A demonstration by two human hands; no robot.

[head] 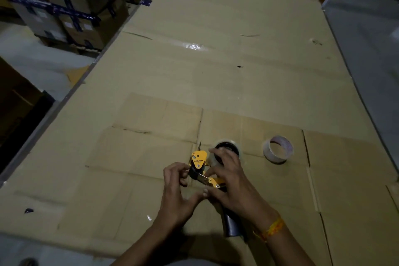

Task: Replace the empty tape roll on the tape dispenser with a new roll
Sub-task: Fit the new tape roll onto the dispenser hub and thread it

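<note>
A yellow and black tape dispenser (199, 160) lies on the cardboard-covered table (216, 60), near the front. A clear tape roll (234, 143) sits on its hub. My right hand (233, 181) lies over the dispenser's body, fingers on the roll and the yellow arm. My left hand (180, 188) pinches at the front of the dispenser by the black roller, seemingly on the tape's end. The dark handle (232, 225) sticks out toward me under my right wrist. An empty cardboard core (278, 149) stands on the table to the right, apart from the dispenser.
Flattened cardboard sheets cover the table. Stacked taped boxes (56, 6) stand beyond the table's left edge. A dark scrap (28, 210) lies at the front left. A grey surface (367, 28) runs along the right side.
</note>
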